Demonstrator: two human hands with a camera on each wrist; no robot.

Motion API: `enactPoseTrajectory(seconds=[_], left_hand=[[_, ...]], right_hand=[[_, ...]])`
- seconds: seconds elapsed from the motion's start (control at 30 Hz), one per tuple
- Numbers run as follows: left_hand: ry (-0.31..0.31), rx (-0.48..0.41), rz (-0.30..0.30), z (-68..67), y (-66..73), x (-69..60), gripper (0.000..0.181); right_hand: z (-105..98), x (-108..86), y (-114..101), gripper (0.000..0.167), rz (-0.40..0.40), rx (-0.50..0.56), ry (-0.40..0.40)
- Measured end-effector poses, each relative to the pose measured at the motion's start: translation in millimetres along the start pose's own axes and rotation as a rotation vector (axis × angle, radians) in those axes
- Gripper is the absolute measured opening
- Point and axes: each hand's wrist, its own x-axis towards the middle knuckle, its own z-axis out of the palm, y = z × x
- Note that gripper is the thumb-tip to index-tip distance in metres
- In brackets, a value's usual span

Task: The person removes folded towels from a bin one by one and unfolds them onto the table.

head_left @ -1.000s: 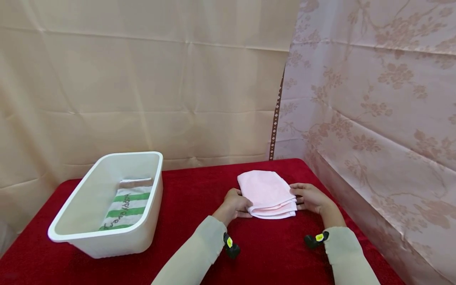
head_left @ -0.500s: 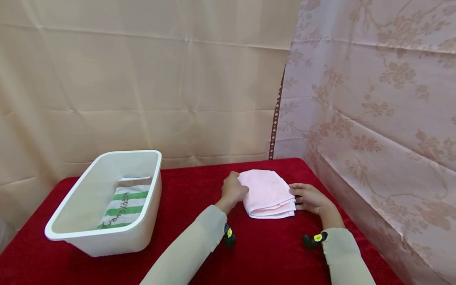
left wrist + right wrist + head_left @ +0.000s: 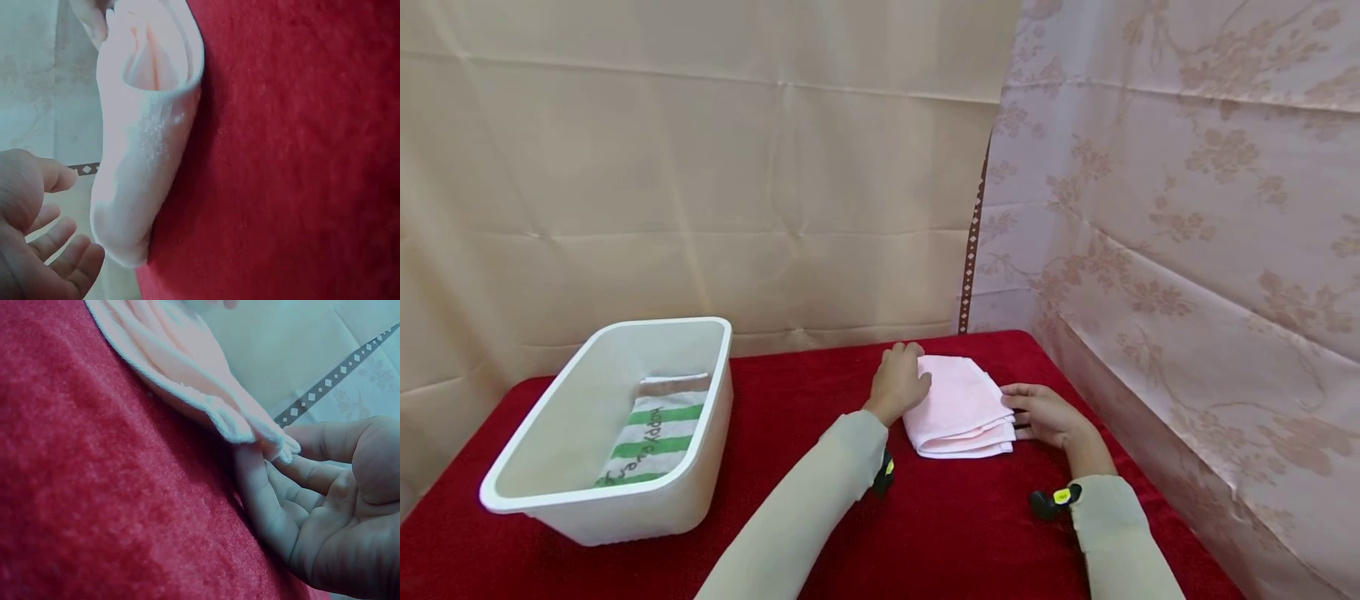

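One tub (image 3: 617, 518) holds striped cloth (image 3: 655, 433); left hand (image 3: 898, 383) loose, right hand (image 3: 1048, 415) pinching pink cloth (image 3: 958, 407).

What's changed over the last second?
The left grip let go of the pink cloth at its near left corner and moved away from the person, along the left edge to the far left corner; no new hold is clear.

Unchanged: right grip pinching the right edge, cloth folded on the red table, striped towel in the white tub.
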Motion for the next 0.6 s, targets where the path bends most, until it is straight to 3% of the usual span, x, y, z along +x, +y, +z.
enactPoseTrajectory(seconds=[0.3, 0.6], left_hand=[[0.001, 0.155, 0.112, 22.3, 10.1, 10.1, 0.038], [-0.083, 0.293, 0.116, 35.2, 13.3, 16.1, 0.048]], right_hand=[[0.9, 3.4, 2.0, 0.047, 0.013, -0.012, 0.012], [-1.3, 3.3, 4.0, 0.047, 0.004, -0.008, -0.010]])
